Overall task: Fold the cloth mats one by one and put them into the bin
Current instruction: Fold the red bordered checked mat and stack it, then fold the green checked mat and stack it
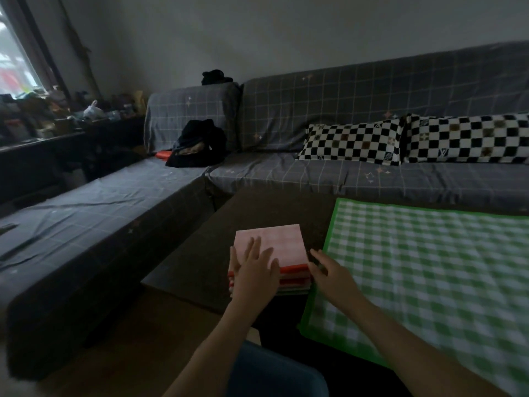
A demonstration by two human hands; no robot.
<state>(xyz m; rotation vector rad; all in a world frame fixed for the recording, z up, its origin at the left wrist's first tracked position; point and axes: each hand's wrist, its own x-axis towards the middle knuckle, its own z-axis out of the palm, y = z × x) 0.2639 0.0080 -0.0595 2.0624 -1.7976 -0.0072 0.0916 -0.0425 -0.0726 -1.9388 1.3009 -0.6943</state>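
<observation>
Two hands work one folded stack. Left hand (254,267) lies flat, fingers straight and spread, palm pressing the top of the folded pink mat (272,245); right hand (329,270) sits at the stack's right edge, fingers extended toward the side of the layers, nothing visibly pinched, though the fingertips are partly blurred. Stack of folded mats (294,279) rests on the dark table (200,262), directly under the left palm and just left of the right fingers; layer edges show red, pink and pale bands. Green checked mat (429,273) lies spread flat to the right of the right hand, its bright green border touching or nearly touching the stack. No bin in view. Judgement: the step is squaring and flattening the pink mat onto the pile. To do it well, keep the flat palm pushing down and outward to drive out air, while the right fingers nudge the side edges flush. Materials: woven cloth, soft, matte, likely slippery layer on layer, so the pile may skew under sideways push. Shapes: folded mats near square with crisp corners; green one a large rectangle.
</observation>
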